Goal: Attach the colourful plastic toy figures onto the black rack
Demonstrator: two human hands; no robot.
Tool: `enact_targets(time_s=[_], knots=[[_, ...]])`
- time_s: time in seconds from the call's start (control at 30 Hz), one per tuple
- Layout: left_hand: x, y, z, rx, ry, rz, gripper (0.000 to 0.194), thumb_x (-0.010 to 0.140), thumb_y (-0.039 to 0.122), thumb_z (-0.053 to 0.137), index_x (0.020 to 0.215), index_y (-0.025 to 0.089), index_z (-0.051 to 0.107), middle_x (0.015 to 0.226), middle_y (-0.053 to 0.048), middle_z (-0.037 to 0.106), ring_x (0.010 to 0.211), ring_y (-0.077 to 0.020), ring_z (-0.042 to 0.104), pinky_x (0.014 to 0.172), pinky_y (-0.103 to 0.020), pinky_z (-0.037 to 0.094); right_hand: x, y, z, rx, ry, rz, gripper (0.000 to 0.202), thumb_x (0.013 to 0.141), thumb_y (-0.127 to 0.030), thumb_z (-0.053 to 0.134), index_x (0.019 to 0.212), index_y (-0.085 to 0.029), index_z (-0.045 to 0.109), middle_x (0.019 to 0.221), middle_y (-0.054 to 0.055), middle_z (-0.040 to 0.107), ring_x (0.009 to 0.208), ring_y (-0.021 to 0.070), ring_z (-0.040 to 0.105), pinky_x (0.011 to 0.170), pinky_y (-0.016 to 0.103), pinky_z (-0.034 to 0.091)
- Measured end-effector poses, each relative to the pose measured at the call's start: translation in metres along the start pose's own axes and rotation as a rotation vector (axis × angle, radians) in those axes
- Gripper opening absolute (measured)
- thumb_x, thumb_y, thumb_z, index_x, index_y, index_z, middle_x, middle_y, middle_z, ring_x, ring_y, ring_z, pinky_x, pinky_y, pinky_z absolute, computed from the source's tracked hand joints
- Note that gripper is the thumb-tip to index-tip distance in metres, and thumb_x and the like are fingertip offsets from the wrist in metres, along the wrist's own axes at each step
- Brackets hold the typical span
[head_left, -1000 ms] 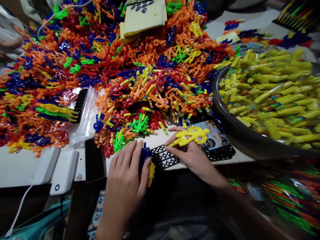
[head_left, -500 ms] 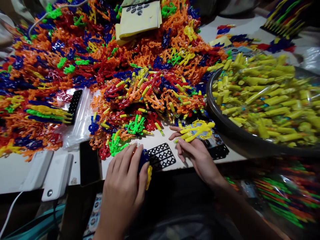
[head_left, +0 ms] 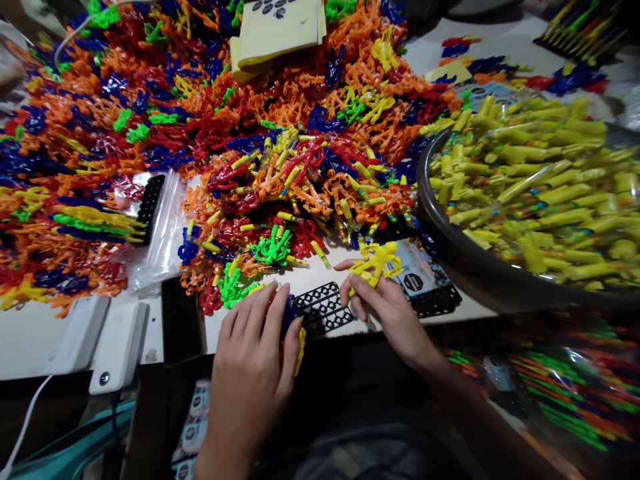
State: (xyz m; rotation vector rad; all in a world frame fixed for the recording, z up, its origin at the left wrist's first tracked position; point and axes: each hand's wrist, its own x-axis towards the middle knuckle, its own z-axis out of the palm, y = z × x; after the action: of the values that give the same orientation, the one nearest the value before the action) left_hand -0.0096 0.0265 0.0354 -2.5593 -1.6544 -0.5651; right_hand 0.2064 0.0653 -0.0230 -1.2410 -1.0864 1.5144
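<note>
My right hand (head_left: 393, 313) pinches a yellow plastic figure (head_left: 383, 259) with thin limbs between thumb and fingers. Below my left hand's fingertips lies a black plastic grid (head_left: 327, 305) with round holes, at the table's front edge. My left hand (head_left: 250, 360) curls over a bunch of figures; a blue one (head_left: 290, 312) and a yellow one (head_left: 300, 351) show past its thumb, the rest hidden by the palm. Green figures (head_left: 273, 247) and small yellow-capped tubes lie just beyond both hands.
A dark basin (head_left: 431, 203) full of yellow tubes stands at right. Heaped colourful figures (head_left: 200, 133) cover the table's back and left. Printed cards (head_left: 419, 270), a black phone (head_left: 181, 323), white power banks (head_left: 120, 347) and clear bags (head_left: 167, 233) lie nearby.
My right hand has turned the yellow figure, whose limbs now sit closer over the fingers and further left, uncovering the printed card. My left hand keeps its hold; the view has shifted slightly.
</note>
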Motion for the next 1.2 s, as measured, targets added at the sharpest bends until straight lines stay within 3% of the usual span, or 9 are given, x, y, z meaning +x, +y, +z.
enact_targets(time_s=[0.17, 0.3, 0.43, 0.6, 0.73, 0.87, 1.0, 1.2], knots=[[0.001, 0.001, 0.0, -0.009, -0.006, -0.006, 0.037, 0.11, 0.023, 0.05, 0.143, 0.008, 0.058, 0.134, -0.018, 0.071, 0.121, -0.0314, 0.064, 0.105, -0.043, 0.043, -0.002, 0.006, -0.005, -0.233, -0.085, -0.01, 0.038, 0.103, -0.043, 0.057, 0.135, -0.023, 0.065, 0.094, 0.003, 0.067, 0.071, 0.0159, 0.056, 0.061, 0.028, 0.045], [0.001, 0.001, 0.0, -0.014, -0.006, -0.017, 0.036, 0.11, 0.023, 0.051, 0.142, 0.007, 0.059, 0.134, -0.017, 0.072, 0.12, -0.0317, 0.065, 0.104, -0.043, 0.043, -0.004, 0.008, -0.004, -0.386, -0.103, -0.041, 0.048, 0.1, -0.033, 0.059, 0.147, -0.023, 0.061, 0.088, 0.002, 0.066, 0.073, 0.0165, 0.059, 0.066, 0.028, 0.048], [0.0, 0.003, -0.001, -0.009, -0.025, -0.032, 0.037, 0.111, 0.022, 0.049, 0.143, 0.007, 0.059, 0.135, -0.017, 0.071, 0.122, -0.0315, 0.065, 0.105, -0.043, 0.044, -0.004, 0.012, 0.007, -0.312, -0.066, 0.001, 0.059, 0.091, -0.03, 0.073, 0.148, -0.028, 0.061, 0.098, 0.001, 0.067, 0.079, 0.0148, 0.062, 0.069, 0.025, 0.05], [0.001, 0.003, 0.0, -0.014, -0.031, -0.036, 0.038, 0.11, 0.016, 0.047, 0.144, 0.007, 0.059, 0.136, -0.017, 0.071, 0.123, -0.0305, 0.064, 0.108, -0.044, 0.043, -0.002, 0.021, 0.023, -0.148, -0.107, 0.057, 0.054, 0.094, -0.034, 0.069, 0.146, -0.033, 0.058, 0.115, 0.001, 0.067, 0.083, 0.0153, 0.067, 0.077, 0.03, 0.058], [0.001, 0.003, 0.0, -0.017, -0.035, -0.043, 0.038, 0.11, 0.016, 0.047, 0.144, 0.006, 0.059, 0.136, -0.016, 0.071, 0.124, -0.0303, 0.064, 0.109, -0.044, 0.043, 0.002, 0.028, 0.037, -0.302, -0.056, -0.056, 0.039, 0.096, -0.025, 0.061, 0.135, -0.031, 0.066, 0.12, 0.003, 0.072, 0.106, 0.0212, 0.069, 0.097, 0.037, 0.056], [0.0, 0.004, -0.002, -0.016, -0.035, -0.054, 0.039, 0.109, 0.016, 0.047, 0.145, 0.006, 0.059, 0.138, -0.017, 0.07, 0.124, -0.0307, 0.064, 0.108, -0.044, 0.042, 0.005, 0.039, 0.046, -0.574, -0.065, -0.268, 0.051, 0.088, -0.007, 0.05, 0.131, -0.027, 0.069, 0.126, 0.007, 0.072, 0.12, 0.0254, 0.063, 0.109, 0.044, 0.051], [0.001, 0.006, -0.001, -0.02, -0.028, -0.061, 0.039, 0.109, 0.016, 0.045, 0.144, 0.004, 0.059, 0.138, -0.017, 0.071, 0.125, -0.0307, 0.064, 0.11, -0.044, 0.042, 0.006, 0.045, 0.046, -0.866, -0.084, -0.385, 0.062, 0.081, -0.001, 0.049, 0.138, -0.02, 0.065, 0.119, 0.011, 0.071, 0.113, 0.0298, 0.06, 0.102, 0.047, 0.051], [0.003, 0.005, 0.001, -0.018, -0.017, -0.06, 0.038, 0.108, 0.014, 0.047, 0.141, 0.0, 0.061, 0.137, -0.018, 0.073, 0.126, -0.0314, 0.065, 0.111, -0.044, 0.042, 0.007, 0.044, 0.05, -1.123, -0.144, -0.509, 0.054, 0.086, -0.005, 0.053, 0.139, -0.009, 0.063, 0.117, 0.018, 0.069, 0.105, 0.0332, 0.056, 0.094, 0.047, 0.049]])
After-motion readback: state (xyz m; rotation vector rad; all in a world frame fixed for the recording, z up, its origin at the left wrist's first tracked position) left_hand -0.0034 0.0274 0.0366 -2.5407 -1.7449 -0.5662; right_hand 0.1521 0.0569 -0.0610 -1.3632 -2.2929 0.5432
